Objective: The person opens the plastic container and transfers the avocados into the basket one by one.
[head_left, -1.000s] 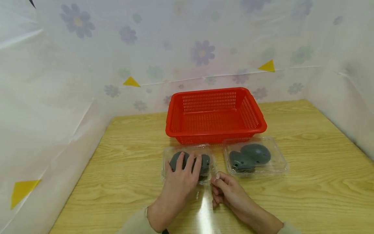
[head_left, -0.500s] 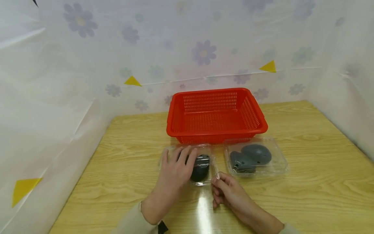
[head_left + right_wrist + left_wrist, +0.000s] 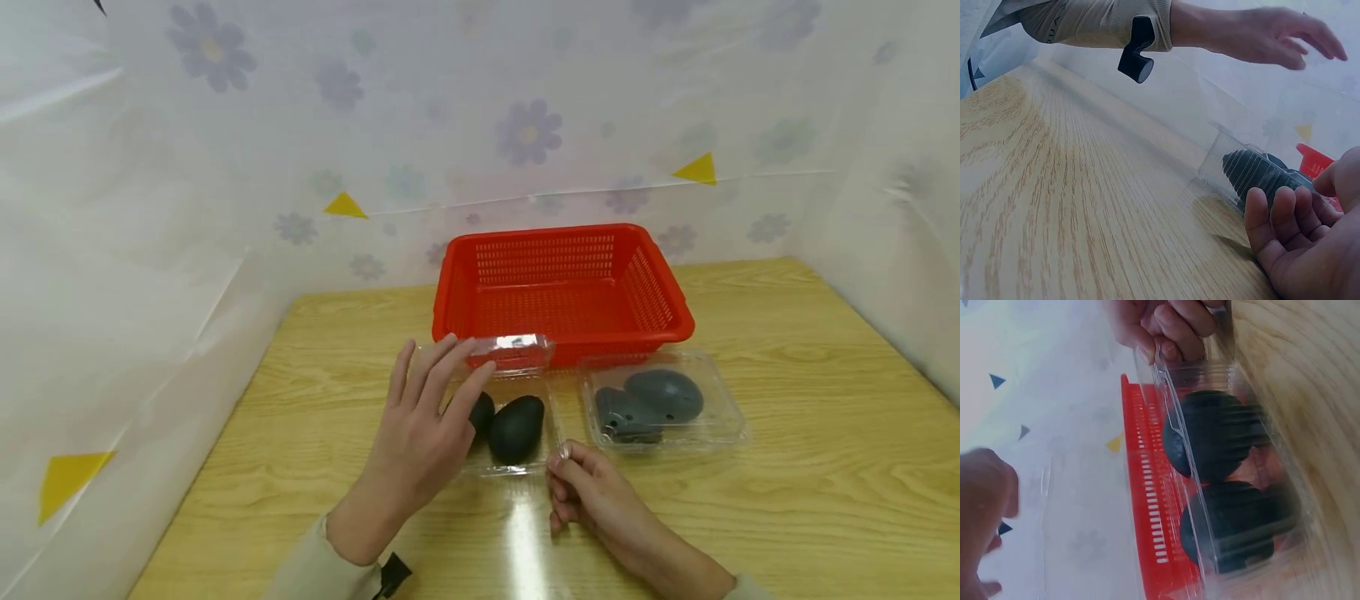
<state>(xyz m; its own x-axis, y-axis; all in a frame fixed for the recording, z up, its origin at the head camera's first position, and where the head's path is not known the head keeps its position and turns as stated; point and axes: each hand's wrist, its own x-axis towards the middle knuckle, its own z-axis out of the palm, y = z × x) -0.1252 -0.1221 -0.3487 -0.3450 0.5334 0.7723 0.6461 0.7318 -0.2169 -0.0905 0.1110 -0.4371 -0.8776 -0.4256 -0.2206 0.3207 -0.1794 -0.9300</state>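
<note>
A clear plastic clamshell box [image 3: 553, 417] on the table holds two dark green, egg-shaped fruits like avocados [image 3: 517, 429]. Its lid [image 3: 517, 343] stands raised at the back, overlapping the red basket's front in the head view. My left hand [image 3: 420, 425] hovers over the box's left part with fingers spread, hiding some of the left fruit; nothing is in its grasp. With thumb and forefinger, my right hand [image 3: 600, 492] pinches the box's near right corner. The left wrist view shows both fruits [image 3: 1210, 434] through the clear wall.
Behind the boxes stands a red slotted basket [image 3: 562, 337] with nothing in it. To the right lies a second, closed clamshell [image 3: 720, 421] with dark fruits [image 3: 663, 396] inside. Flower-patterned sheeting [image 3: 420, 100] surrounds the wooden table [image 3: 322, 367].
The lid of the left clamshell has swung up and back towards the basket. My left hand has lifted off it and drawn left; my right hand keeps pinching the corner.
</note>
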